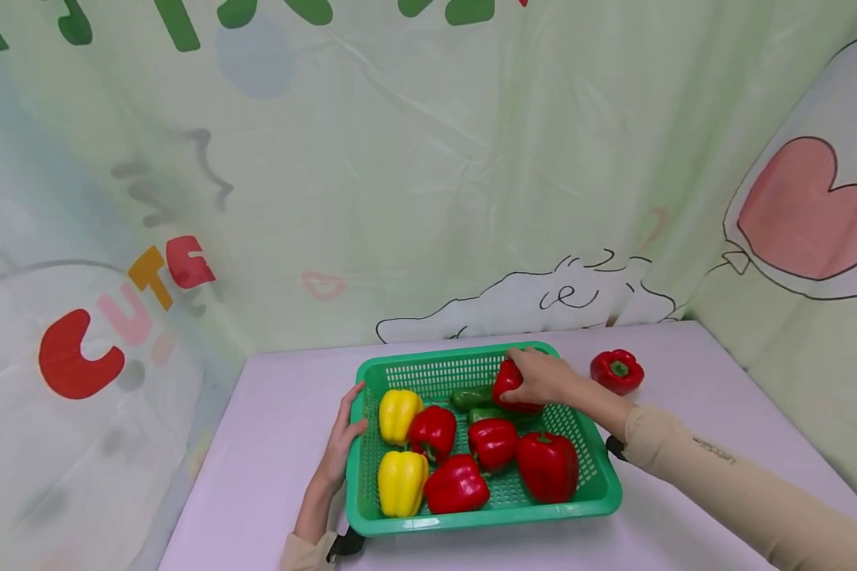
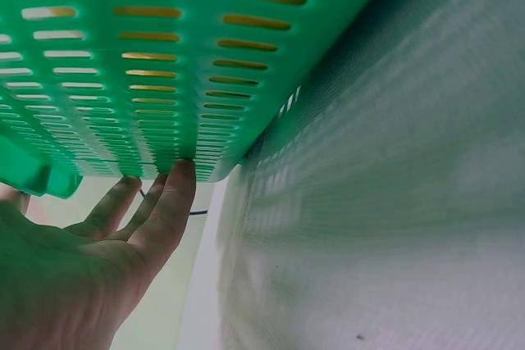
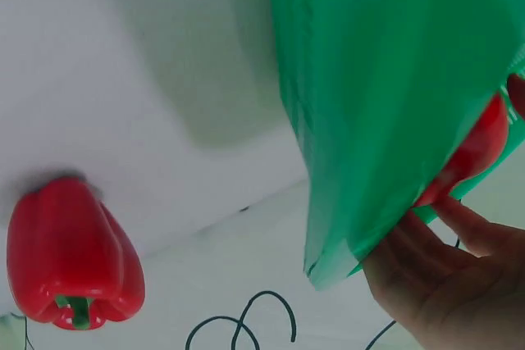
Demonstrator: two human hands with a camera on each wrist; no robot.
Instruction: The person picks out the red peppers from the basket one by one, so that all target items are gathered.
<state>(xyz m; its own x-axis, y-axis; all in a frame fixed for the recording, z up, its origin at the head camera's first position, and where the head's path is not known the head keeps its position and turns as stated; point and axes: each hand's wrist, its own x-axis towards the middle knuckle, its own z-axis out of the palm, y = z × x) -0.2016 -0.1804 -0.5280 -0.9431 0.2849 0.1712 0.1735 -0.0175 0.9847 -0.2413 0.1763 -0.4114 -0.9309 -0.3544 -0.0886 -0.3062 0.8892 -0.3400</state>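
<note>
A green plastic basket (image 1: pixel 471 519) stands on the table with yellow and red bell peppers in it, plus green cucumber-like vegetables (image 1: pixel 471 398) partly hidden at the back. My right hand (image 1: pixel 543 377) reaches over the far right rim and grips a red bell pepper (image 1: pixel 507 381) inside the basket. In the right wrist view the basket wall (image 3: pixel 394 104) covers most of that pepper (image 3: pixel 480 149). My left hand (image 1: pixel 339 448) is at the basket's left side, and in the left wrist view its extended fingers (image 2: pixel 168 211) touch the slotted outer wall (image 2: pixel 148 63).
One red bell pepper (image 1: pixel 617 372) lies on the table (image 1: pixel 278 412), right of the basket. Two yellow bell peppers (image 1: pixel 403 484) sit along the basket's left side. Behind the table hangs a printed curtain (image 1: pixel 428 198).
</note>
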